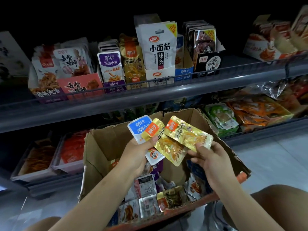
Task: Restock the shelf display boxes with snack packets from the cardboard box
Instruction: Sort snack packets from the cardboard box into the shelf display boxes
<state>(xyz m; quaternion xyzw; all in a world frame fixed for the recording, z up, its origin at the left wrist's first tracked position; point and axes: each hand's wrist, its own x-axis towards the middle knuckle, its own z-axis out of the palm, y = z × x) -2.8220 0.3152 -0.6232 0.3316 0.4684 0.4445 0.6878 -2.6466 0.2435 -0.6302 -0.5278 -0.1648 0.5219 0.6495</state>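
Note:
An open cardboard box (106, 144) stands in front of me with several loose snack packets (171, 200) at its bottom. Above it, my left hand (136, 155) grips a fan of packets: a blue and white packet (137, 126) and a gold packet (168, 149). My right hand (211, 158) pinches the lower end of another gold packet (188, 133), which overlaps the fan. On the upper shelf stand the display boxes: a gold box (133, 64), a purple box (111, 69) and a blue box (183, 70), all holding upright packets.
A grey wire rail (150, 84) runs along the upper shelf's front edge. A tall white packet box (156, 52) and a black box (206, 52) stand among the display boxes. Lower shelf trays (250, 114) hold orange and green packets. My knees show at the bottom corners.

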